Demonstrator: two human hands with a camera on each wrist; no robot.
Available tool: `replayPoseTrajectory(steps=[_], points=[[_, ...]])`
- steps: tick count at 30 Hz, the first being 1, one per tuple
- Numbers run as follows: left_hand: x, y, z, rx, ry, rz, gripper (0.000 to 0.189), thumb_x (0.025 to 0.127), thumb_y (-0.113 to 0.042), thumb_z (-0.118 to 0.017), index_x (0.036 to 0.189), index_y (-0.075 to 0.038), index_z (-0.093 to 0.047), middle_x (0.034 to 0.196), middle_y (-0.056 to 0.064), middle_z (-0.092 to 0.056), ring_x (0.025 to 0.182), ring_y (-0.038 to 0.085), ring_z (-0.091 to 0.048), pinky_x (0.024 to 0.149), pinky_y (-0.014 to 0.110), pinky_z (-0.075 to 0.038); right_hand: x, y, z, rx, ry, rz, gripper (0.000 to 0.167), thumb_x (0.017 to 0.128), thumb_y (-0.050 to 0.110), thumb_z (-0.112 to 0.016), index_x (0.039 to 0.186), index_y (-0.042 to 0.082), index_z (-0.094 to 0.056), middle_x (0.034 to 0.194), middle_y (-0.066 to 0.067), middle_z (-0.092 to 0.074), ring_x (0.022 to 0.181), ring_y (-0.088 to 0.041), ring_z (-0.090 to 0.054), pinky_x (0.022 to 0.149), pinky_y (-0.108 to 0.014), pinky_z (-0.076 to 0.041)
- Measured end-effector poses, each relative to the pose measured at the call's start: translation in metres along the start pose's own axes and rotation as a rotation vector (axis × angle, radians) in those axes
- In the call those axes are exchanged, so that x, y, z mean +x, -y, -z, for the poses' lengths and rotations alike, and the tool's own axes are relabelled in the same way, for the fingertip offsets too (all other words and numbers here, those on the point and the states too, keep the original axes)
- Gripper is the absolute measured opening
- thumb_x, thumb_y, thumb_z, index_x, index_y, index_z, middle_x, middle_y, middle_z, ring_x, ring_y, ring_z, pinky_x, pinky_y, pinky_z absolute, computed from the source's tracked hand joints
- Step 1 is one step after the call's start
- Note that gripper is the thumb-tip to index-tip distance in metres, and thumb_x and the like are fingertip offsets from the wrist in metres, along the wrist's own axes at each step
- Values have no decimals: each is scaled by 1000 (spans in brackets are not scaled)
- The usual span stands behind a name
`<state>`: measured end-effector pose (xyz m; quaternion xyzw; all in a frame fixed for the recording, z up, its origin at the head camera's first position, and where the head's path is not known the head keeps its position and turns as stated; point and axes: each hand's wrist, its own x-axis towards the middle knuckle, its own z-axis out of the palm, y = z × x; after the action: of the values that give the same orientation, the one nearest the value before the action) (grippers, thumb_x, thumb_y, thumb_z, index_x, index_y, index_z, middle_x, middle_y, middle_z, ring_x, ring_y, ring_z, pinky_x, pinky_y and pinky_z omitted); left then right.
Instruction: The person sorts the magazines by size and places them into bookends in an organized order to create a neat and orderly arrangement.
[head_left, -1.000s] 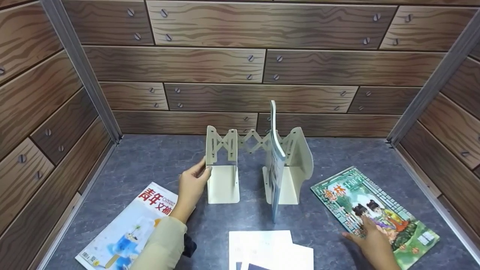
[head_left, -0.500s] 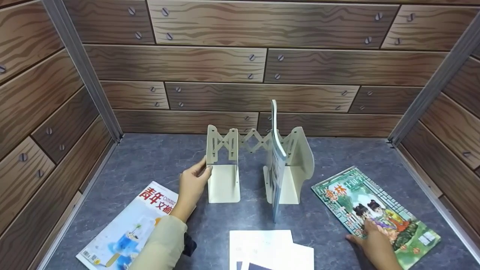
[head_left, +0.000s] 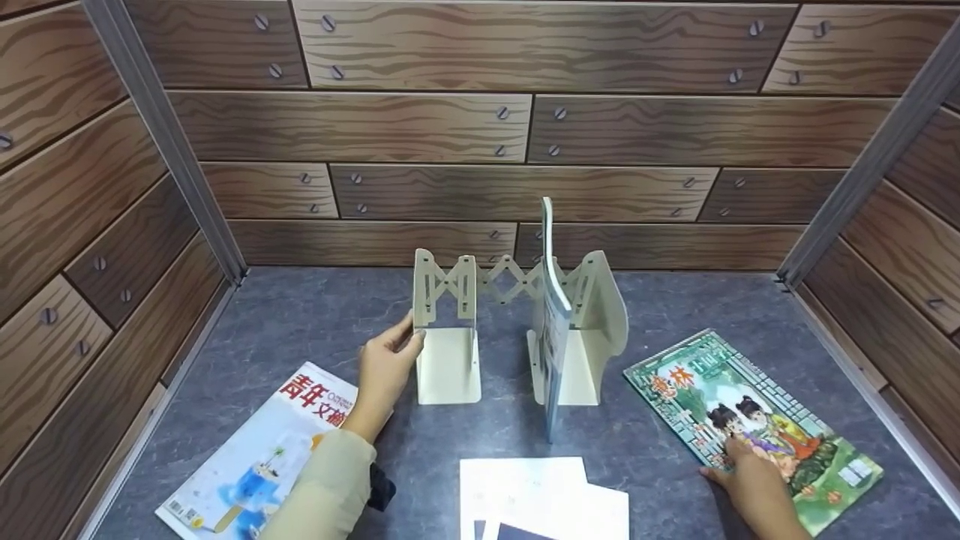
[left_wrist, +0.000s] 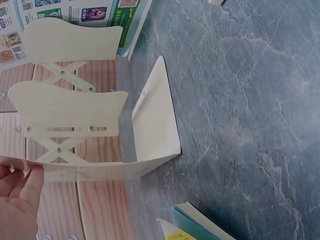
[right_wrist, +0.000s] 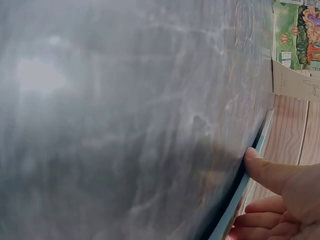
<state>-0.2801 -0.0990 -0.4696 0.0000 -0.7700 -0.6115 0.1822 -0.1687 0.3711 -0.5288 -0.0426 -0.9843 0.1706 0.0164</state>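
Observation:
A cream metal expandable bookend (head_left: 448, 367) with a scissor lattice stands on the table. My left hand (head_left: 386, 367) pinches its left end panel between thumb and fingers; in the left wrist view, the fingers (left_wrist: 30, 187) sit at the panel's edge. A thin magazine (head_left: 555, 337) stands upright by the right end of the bookend, slightly bowed. My right hand (head_left: 757, 484) is on a green illustrated magazine (head_left: 780, 420) lying flat at the right. Its thumb (right_wrist: 265, 172) presses the magazine's edge in the right wrist view, with the fingers partly hidden on the cover side.
A white-and-blue magazine (head_left: 255, 465) lies at the left, partly under my left sleeve (head_left: 322, 487). White papers or booklets (head_left: 525, 487) lie at the front middle. Wood-patterned walls (head_left: 465, 127) enclose the dark marbled table (head_left: 315, 315) at the back and sides.
My right hand has shifted slightly right, its thumb coming closer to the green magazine's left edge. My left hand keeps its place on the bookend.

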Motion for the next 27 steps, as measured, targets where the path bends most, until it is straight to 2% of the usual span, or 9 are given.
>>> replayPoseTrajectory(steps=[4, 6, 9, 13, 19, 22, 25, 27], points=[[0, 1, -1, -10, -4, 2, 36, 91, -6, -68, 126, 3, -65, 123, 23, -66, 117, 35, -65, 93, 30, -58, 0, 3, 2, -16, 5, 8, 41, 82, 22, -79, 76, 7, -41, 65, -5, -44, 59, -26, -44, 53, -42, -40], [0, 1, -1, -18, -1, 1, 36, 90, -5, -68, 126, 4, -64, 124, 23, -65, 117, 36, -65, 94, 30, -58, 1, 3, 2, -18, 8, 10, 42, 83, 20, -78, 74, 8, -39, 64, -4, -41, 59, -24, -41, 53, -39, -36], [0, 1, -1, -26, 1, -3, 37, 90, -5, -68, 126, 5, -64, 124, 23, -65, 117, 35, -65, 94, 29, -58, 1, 1, 3, -21, -1, 28, 39, 82, 17, -77, 73, 8, -40, 64, -8, -45, 59, -27, -46, 52, -41, -37], [0, 2, -1, -27, 2, -1, 37, 91, -5, -67, 126, 4, -63, 125, 23, -65, 118, 34, -65, 94, 29, -58, 1, -3, 4, -38, -27, 72, 30, 80, 14, -76, 73, 6, -47, 68, -15, -56, 62, -35, -56, 54, -49, -43], [-1, 2, -2, -8, 8, -3, 37, 92, -6, -66, 127, 2, -64, 125, 22, -65, 117, 33, -65, 94, 29, -58, 1, -8, 9, -69, -5, 95, 24, 81, 10, -74, 72, 6, -52, 63, -6, -54, 62, -29, -55, 55, -48, -43], [0, 3, -2, -10, 0, -8, 36, 91, -7, -67, 127, 2, -65, 124, 22, -66, 117, 35, -65, 94, 29, -59, 2, -9, 11, -98, 23, 108, 14, 82, 8, -69, 83, -5, -62, 71, -18, -63, 69, -38, -62, 61, -54, -49], [0, 3, -2, -18, -2, -1, 37, 91, -7, -67, 127, 1, -64, 125, 22, -65, 118, 35, -65, 94, 29, -58, 2, -9, 13, -120, 24, 111, 28, 81, 5, -65, 100, -16, -64, 85, -32, -66, 78, -50, -64, 68, -61, -52], [-1, 3, -2, -23, 0, 1, 37, 91, -7, -67, 127, 2, -64, 125, 22, -65, 118, 34, -64, 94, 29, -58, 1, -8, 13, -123, 2, 104, 35, 81, 4, -64, 107, -19, -62, 91, -37, -66, 82, -54, -63, 71, -63, -52]])
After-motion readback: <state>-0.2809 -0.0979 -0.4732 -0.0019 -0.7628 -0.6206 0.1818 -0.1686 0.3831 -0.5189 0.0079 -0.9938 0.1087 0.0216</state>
